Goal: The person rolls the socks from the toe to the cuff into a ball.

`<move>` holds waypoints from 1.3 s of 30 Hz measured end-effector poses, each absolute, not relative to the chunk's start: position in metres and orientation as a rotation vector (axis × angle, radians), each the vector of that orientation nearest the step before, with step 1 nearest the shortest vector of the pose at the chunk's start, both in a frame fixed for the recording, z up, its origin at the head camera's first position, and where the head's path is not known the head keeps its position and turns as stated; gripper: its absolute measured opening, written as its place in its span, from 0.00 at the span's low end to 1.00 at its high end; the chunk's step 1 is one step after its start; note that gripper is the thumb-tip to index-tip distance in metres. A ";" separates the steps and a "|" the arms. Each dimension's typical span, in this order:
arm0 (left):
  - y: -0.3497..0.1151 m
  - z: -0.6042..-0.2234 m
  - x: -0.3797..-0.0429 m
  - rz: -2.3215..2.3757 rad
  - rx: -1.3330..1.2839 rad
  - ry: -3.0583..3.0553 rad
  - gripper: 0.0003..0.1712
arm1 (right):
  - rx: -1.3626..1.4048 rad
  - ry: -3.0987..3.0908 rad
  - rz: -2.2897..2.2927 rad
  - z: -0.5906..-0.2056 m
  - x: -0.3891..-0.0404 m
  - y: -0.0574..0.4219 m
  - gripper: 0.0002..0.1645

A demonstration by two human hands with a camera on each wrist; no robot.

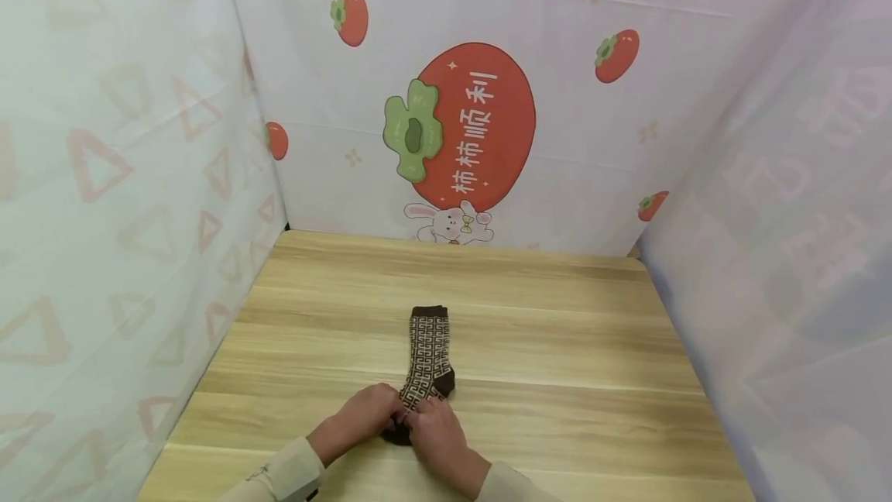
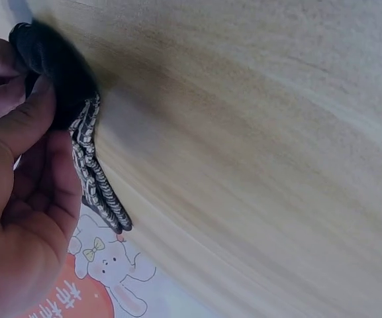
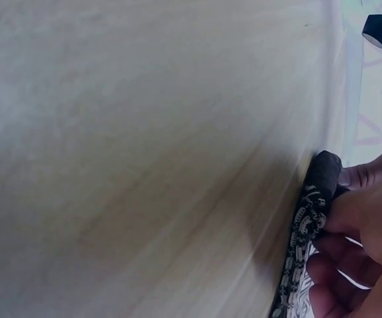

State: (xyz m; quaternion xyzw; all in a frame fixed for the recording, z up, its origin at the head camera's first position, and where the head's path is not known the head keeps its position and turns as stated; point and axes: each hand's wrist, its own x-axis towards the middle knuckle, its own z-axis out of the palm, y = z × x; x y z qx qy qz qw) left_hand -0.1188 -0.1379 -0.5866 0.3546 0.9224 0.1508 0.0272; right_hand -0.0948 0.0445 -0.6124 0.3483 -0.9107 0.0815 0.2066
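A dark brown sock [image 1: 430, 339] with a pale geometric pattern lies lengthwise on the table, its cuff away from me and its heel pointing right. Two patterned layers show along its edge in the left wrist view. At the near end, my left hand [image 1: 369, 413] pinches the dark toe [image 2: 58, 66] between thumb and fingers. My right hand [image 1: 439, 432] grips the same end from the other side, thumb and fingers bent at the fabric [image 3: 310, 205]. Both hands' fingertips are close together, and they hide part of the foot of the sock.
The wood-grain table [image 1: 557, 347] extends around the sock on all sides. A white cloth backdrop [image 1: 571, 161] with persimmon and rabbit prints stands at its far edge. Cloth walls [image 1: 104, 254] flank both sides. A small black device [image 3: 377, 30] shows in the right wrist view.
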 end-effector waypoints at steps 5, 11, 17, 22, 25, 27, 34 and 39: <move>-0.139 -0.585 -0.119 0.453 1.090 2.788 0.09 | 1.036 -2.567 0.217 -0.609 -0.092 0.045 0.06; -0.138 -0.582 -0.119 0.419 1.057 2.724 0.13 | 1.051 -2.610 0.233 -0.606 -0.086 0.045 0.12; -0.136 -0.586 -0.113 0.478 1.008 2.723 0.20 | 1.009 -2.655 0.195 -0.606 -0.084 0.044 0.14; -0.136 -0.593 -0.109 0.431 1.025 2.795 0.22 | 0.988 -2.649 0.197 -0.610 -0.083 0.044 0.15; -0.135 -0.592 -0.109 0.435 1.020 2.819 0.21 | 0.980 -2.649 0.210 -0.612 -0.084 0.044 0.18; -0.134 -0.589 -0.109 0.457 1.002 2.816 0.20 | 0.976 -2.647 0.233 -0.613 -0.085 0.044 0.19; -0.133 -0.584 -0.112 0.472 0.982 2.805 0.15 | 0.950 -2.537 0.356 -0.615 -0.084 0.046 0.19; -0.133 -0.583 -0.116 0.453 0.960 2.752 0.09 | 0.918 -2.556 0.380 -0.616 -0.083 0.045 0.15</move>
